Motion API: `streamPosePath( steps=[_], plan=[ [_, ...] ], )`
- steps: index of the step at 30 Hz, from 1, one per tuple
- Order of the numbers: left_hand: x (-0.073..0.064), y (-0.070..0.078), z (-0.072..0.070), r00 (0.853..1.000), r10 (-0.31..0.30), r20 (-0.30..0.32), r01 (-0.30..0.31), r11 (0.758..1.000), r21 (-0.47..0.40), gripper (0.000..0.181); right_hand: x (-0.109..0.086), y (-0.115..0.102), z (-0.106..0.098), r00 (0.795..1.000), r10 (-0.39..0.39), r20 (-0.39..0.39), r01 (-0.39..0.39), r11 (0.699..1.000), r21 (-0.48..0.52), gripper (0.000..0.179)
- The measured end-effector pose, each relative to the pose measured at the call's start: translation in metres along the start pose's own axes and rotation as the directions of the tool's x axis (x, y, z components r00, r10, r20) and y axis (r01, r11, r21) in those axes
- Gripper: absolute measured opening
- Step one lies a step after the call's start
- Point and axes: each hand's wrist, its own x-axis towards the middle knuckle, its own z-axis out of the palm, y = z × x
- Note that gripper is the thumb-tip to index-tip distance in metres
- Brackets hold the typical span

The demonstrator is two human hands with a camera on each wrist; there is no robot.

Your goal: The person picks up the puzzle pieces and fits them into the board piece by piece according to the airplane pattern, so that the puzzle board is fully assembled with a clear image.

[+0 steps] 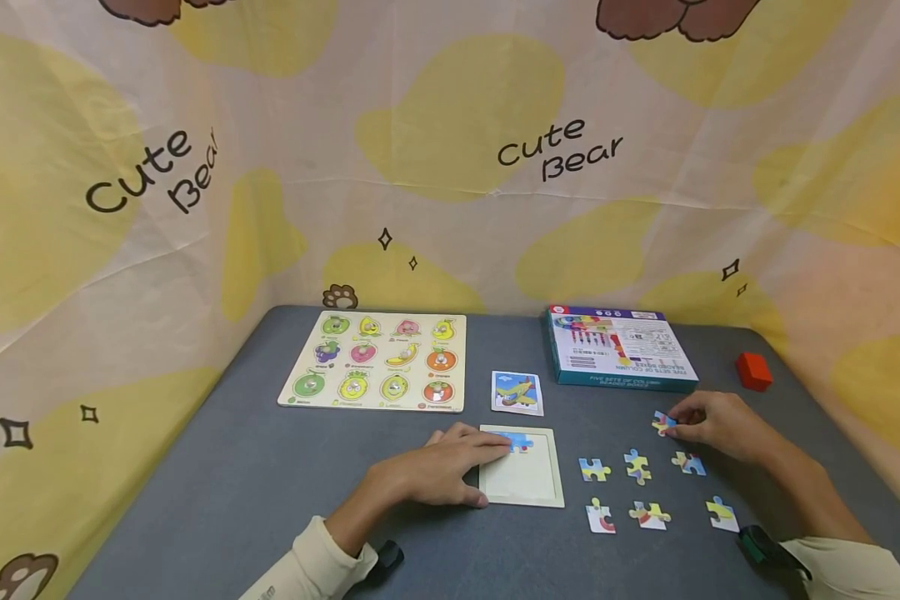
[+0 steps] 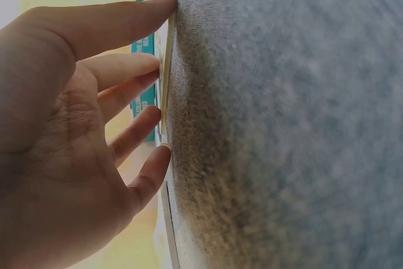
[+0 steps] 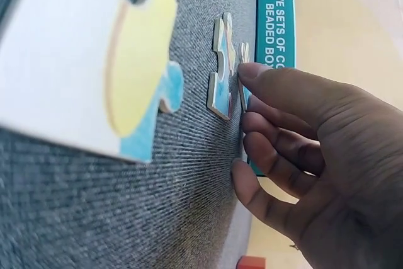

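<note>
My left hand [image 1: 446,465] lies over the left side of a pale square puzzle tray [image 1: 521,483], fingers extended. Its fingertips touch a blue jigsaw piece [image 1: 522,441] in the tray's upper left, and the thumb is at the lower left of the frame. In the left wrist view the thumb and fingers spread along the tray's thin edge. My right hand [image 1: 723,423] pinches a blue and pink jigsaw piece [image 1: 662,423] between thumb and fingers, right of the tray. The right wrist view shows that piece [image 3: 243,96] on edge, partly behind the thumb.
Several loose jigsaw pieces [image 1: 651,515] lie in two rows right of the tray. Behind it sits an airplane picture card [image 1: 517,393]. A fruit board [image 1: 378,360] lies at back left, a boxed bead set [image 1: 622,350] at back right, beside a red block [image 1: 753,372].
</note>
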Motion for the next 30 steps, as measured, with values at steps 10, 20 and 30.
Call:
streamPosePath(
  steps=[10,20,30],
  plan=[
    [0.0,0.0,0.0,1.0,0.007,0.003,-0.007,1.0,0.005,0.074,-0.002,-0.006,0.002,1.0,-0.003,-0.008,0.003,1.0,0.009,0.021],
    [0.001,-0.001,0.0,1.0,0.004,-0.006,-0.004,1.0,-0.005,0.075,0.006,-0.045,0.01,0.997,-0.075,-0.004,0.076,0.996,0.051,0.023],
    [0.0,0.0,-0.001,1.0,0.003,0.0,-0.003,1.0,-0.002,0.074,0.022,-0.09,0.025,0.988,-0.151,0.042,0.149,0.987,0.06,0.023]
  ],
)
